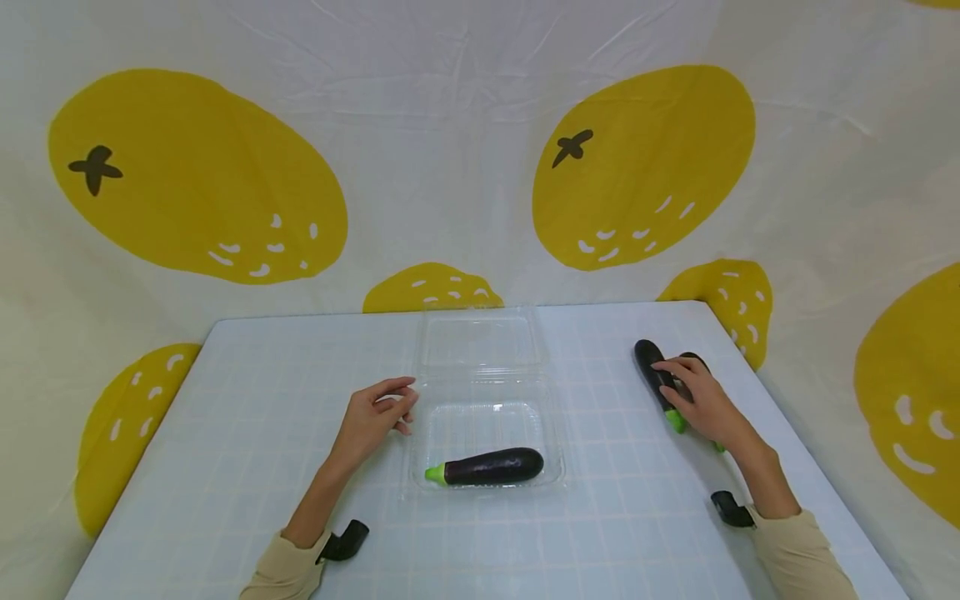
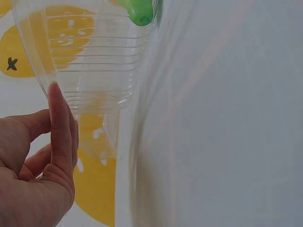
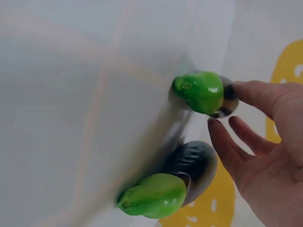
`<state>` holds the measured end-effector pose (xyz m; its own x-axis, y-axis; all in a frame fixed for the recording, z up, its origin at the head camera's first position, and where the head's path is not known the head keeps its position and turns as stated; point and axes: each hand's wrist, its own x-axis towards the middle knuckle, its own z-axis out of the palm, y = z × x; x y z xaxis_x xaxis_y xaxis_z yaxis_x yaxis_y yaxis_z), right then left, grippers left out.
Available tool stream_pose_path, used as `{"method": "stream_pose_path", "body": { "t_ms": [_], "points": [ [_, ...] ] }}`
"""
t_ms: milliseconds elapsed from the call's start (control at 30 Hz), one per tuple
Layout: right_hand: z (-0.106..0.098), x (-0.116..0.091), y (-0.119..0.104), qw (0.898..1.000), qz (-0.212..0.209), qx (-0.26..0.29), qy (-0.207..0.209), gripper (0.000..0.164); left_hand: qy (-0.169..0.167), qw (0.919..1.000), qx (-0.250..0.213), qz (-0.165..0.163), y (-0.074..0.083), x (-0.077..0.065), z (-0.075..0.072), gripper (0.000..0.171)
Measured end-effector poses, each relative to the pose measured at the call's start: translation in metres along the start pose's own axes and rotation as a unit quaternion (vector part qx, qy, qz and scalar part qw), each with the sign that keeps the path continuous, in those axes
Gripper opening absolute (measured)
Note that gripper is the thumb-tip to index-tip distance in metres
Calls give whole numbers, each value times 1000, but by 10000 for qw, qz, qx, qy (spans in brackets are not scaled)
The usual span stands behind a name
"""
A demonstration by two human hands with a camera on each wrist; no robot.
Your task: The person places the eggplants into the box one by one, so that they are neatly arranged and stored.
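In the head view a clear plastic clamshell box [image 1: 480,417] stands open, its lid [image 1: 480,340] laid back. One dark purple eggplant [image 1: 495,467] with a green stem lies along its front. At the box's left rim is my left hand [image 1: 378,408], a fingertip against or very near the clear wall [image 2: 94,47]. Far to the right, two more eggplants lie side by side. My right hand [image 1: 701,400] has thumb and fingers on either side of the left one [image 1: 651,371] and pinches it. The other eggplant [image 3: 194,161] is mostly hidden beneath that hand in the head view.
A pale checked cloth [image 1: 285,400] covers the table. Its right edge runs close beside the two eggplants. Behind the table hangs a white curtain [image 1: 450,167] with big yellow fruit prints. A black wrist camera [image 1: 731,508] sits by the right cuff, another [image 1: 345,542] by the left.
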<state>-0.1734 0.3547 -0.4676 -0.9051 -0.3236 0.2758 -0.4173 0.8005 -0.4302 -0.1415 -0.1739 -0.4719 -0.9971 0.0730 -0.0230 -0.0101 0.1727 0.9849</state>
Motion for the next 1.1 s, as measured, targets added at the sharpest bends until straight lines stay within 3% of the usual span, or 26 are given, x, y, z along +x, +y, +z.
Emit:
{"method": "stream_pose_path", "body": {
  "t_ms": [267,500,833,1100],
  "points": [
    [2,4,-7,9990,-79,273,-345,35,-13,10000,30,19,-2,1,-1,43],
    [4,7,-10,9983,112,94,-569,51,10,10000,56,32,-3,1,-1,43],
    [12,14,-13,9966,-648,-344,-375,57,48,9999,103,-13,-2,1,0,41],
    [16,19,-18,9959,-628,-437,-486,50,43,9999,101,52,-3,1,0,40]
  ]
}}
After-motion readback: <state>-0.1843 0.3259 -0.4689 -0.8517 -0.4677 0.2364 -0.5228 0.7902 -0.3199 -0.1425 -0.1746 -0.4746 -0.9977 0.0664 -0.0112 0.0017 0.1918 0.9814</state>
